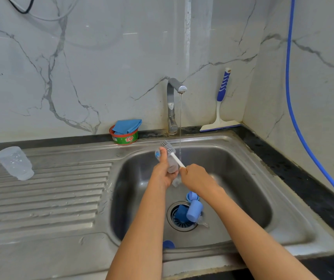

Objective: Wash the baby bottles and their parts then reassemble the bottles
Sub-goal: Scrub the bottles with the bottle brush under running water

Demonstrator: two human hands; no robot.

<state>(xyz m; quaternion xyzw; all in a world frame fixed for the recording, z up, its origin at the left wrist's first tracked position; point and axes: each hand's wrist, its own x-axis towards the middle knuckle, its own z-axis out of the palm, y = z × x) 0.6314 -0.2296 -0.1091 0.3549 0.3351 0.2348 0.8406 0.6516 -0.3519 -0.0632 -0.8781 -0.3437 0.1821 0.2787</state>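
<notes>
My left hand (163, 172) grips a clear baby bottle (171, 164) over the sink basin (233, 178), thumb up along its side. My right hand (196, 178) holds the white handle of a bottle brush (170, 149); its grey bristle head lies against the outside of the bottle near the top. A thin stream of water falls from the tap (174, 106) just right of the brush. A second clear bottle (15, 163) stands upside down on the ribbed drainboard (51, 195) at left. A blue cap (194, 211) and other blue parts (191, 196) lie by the drain (182, 217).
A green dish-soap tub (124, 137) with a blue cloth on it sits behind the sink. A blue-handled squeegee (221, 106) leans in the corner. A blue hose (295, 118) hangs down the right wall. Another blue piece (168, 244) lies at the basin's near edge.
</notes>
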